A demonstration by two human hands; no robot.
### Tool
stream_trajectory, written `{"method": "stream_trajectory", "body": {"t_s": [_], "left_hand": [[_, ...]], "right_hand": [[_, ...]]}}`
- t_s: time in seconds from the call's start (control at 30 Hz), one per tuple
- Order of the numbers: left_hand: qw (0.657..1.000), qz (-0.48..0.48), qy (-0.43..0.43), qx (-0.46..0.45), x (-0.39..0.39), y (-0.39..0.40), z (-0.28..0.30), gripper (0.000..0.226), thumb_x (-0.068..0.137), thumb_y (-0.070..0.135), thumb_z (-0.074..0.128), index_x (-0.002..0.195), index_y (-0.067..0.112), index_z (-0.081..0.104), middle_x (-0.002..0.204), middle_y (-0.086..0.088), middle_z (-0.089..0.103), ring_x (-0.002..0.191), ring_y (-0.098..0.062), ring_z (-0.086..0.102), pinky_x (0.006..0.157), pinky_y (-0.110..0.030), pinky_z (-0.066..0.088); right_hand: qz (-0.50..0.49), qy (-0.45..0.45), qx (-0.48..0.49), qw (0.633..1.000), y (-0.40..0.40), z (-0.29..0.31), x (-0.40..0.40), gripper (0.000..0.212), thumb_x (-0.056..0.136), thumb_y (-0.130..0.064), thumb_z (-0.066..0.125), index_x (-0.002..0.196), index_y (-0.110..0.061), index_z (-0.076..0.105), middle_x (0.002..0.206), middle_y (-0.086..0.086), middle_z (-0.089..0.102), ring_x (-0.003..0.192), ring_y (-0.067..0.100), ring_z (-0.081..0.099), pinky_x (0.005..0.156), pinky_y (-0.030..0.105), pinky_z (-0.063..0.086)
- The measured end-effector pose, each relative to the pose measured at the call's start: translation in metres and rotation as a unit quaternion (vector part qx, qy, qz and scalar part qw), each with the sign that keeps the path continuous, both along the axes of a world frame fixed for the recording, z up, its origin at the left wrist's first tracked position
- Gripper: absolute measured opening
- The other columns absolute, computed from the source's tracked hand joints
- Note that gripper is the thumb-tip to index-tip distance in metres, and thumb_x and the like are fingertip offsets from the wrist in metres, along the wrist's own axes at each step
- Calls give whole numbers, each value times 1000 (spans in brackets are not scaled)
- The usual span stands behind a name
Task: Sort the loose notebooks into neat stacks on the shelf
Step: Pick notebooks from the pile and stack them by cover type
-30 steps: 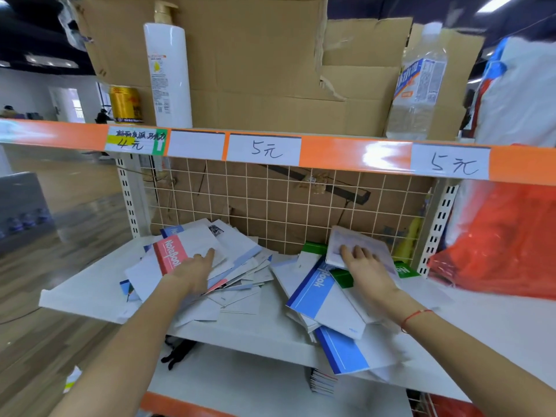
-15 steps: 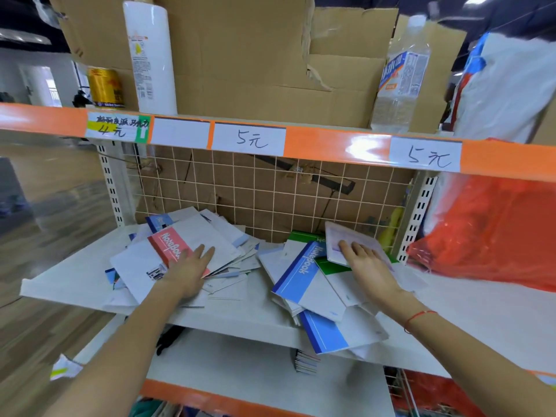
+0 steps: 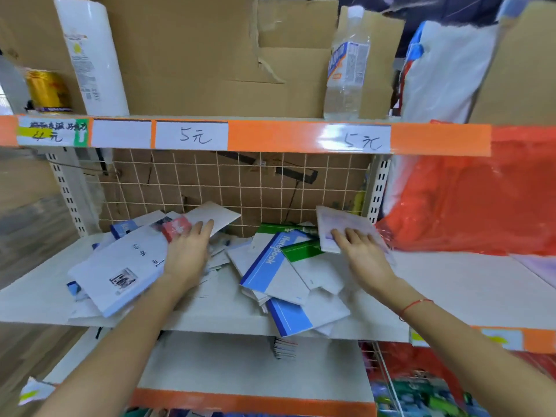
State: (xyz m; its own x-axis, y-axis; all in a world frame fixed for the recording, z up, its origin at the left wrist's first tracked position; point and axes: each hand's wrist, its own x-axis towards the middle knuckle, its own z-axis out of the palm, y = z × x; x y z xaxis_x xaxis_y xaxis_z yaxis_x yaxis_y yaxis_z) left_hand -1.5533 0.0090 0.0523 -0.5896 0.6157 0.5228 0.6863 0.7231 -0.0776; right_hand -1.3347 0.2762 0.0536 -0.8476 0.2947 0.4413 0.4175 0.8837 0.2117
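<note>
Loose notebooks lie in two heaps on the white shelf [image 3: 451, 284]. My left hand [image 3: 186, 254] rests on the left heap and grips it, fingers over a white notebook [image 3: 216, 216] beside a red-covered notebook [image 3: 176, 230]. A large white back cover with a barcode [image 3: 120, 269] tilts toward me. My right hand [image 3: 364, 251] holds a pale lilac notebook [image 3: 334, 221], raised slightly at the back right. Between my hands lie a blue "Notebook" [image 3: 270, 263], a green one [image 3: 301, 249] and a second blue one [image 3: 288, 317] that hangs over the front edge.
The upper shelf holds a white pump bottle [image 3: 90, 55], a gold can [image 3: 48, 90], cardboard boxes [image 3: 195, 55] and a water bottle [image 3: 346, 64]. A wire grid [image 3: 240, 188] backs the shelf. A red plastic bag [image 3: 469, 194] sits right. A small notebook stack [image 3: 284, 349] lies on the lower shelf.
My left hand has slid right and back, dragging the left heap so the barcode cover turned toward me. My right hand has pulled the lilac notebook rightward. The camera has moved closer.
</note>
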Motion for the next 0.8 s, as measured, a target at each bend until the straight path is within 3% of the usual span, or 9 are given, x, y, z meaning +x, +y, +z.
{"method": "stream_trajectory", "body": {"t_s": [0.07, 0.13, 0.23, 0.33, 0.43, 0.57, 0.63, 0.7, 0.8], "left_hand": [[991, -125, 40, 27, 16, 27, 7, 67, 54, -12, 74, 117, 3, 57, 104, -21, 65, 78, -38, 66, 52, -40, 54], [973, -215, 76, 43, 38, 59, 15, 56, 66, -4, 70, 118, 9, 54, 105, -18, 67, 75, -34, 67, 52, -39, 56], [951, -290, 95, 51, 77, 117, 20, 51, 72, 4, 69, 120, 16, 53, 108, -12, 67, 76, -30, 68, 53, -34, 55], [933, -344, 88, 58, 126, 179, 16, 52, 72, 6, 50, 121, 21, 48, 108, -9, 67, 79, -29, 67, 58, -31, 54], [910, -395, 105, 71, 178, 244, 16, 69, 51, 1, 66, 116, 21, 53, 104, -7, 70, 79, -24, 69, 59, -25, 51], [884, -447, 113, 75, 252, 326, 8, 42, 71, 13, 41, 111, 22, 49, 96, -7, 71, 75, -20, 70, 53, -20, 52], [883, -450, 111, 75, 278, 360, -3, 41, 74, 14, 37, 113, 22, 48, 97, -7, 71, 76, -20, 69, 55, -19, 51], [884, -452, 98, 71, 301, 387, -13, 43, 76, 14, 38, 117, 22, 48, 104, -6, 70, 83, -21, 70, 60, -21, 52], [883, -458, 82, 58, 325, 418, -17, 45, 77, 11, 37, 119, 22, 48, 107, -3, 69, 84, -19, 69, 57, -22, 53]], "right_hand": [[-4, 29, 29, 999, 18, 0, 30, 58, 47, 4, 45, 102, -2, 64, 76, 18, 59, 64, 37, 59, 51, 42, 48], [-10, 58, 31, 998, 40, 3, 61, 60, 56, -3, 28, 103, -2, 65, 78, 18, 60, 66, 37, 60, 51, 41, 49], [-44, 52, 17, 998, 78, 2, 112, 68, 55, -4, 17, 103, -1, 65, 82, 22, 62, 69, 39, 63, 52, 42, 51], [-76, 37, 4, 996, 116, -3, 178, 69, 54, -4, 17, 102, -1, 67, 83, 22, 65, 69, 39, 65, 51, 42, 53], [-98, 47, 42, 993, 153, -6, 248, 65, 56, -5, 22, 100, -3, 69, 83, 19, 67, 68, 37, 66, 51, 40, 54], [-131, 55, 51, 988, 202, -6, 330, 61, 57, 1, 27, 102, -5, 67, 82, 18, 65, 69, 36, 64, 52, 38, 52], [-155, 46, 34, 986, 225, -11, 364, 58, 51, 11, 46, 105, -4, 64, 83, 19, 64, 71, 38, 63, 53, 41, 52], [-155, 41, 12, 987, 249, -18, 394, 76, 33, 17, 64, 106, -3, 64, 83, 20, 64, 72, 39, 64, 53, 43, 53], [-167, 48, -25, 984, 279, -29, 421, 83, 22, 18, 68, 103, -3, 68, 79, 19, 64, 69, 37, 65, 50, 39, 54]]}}
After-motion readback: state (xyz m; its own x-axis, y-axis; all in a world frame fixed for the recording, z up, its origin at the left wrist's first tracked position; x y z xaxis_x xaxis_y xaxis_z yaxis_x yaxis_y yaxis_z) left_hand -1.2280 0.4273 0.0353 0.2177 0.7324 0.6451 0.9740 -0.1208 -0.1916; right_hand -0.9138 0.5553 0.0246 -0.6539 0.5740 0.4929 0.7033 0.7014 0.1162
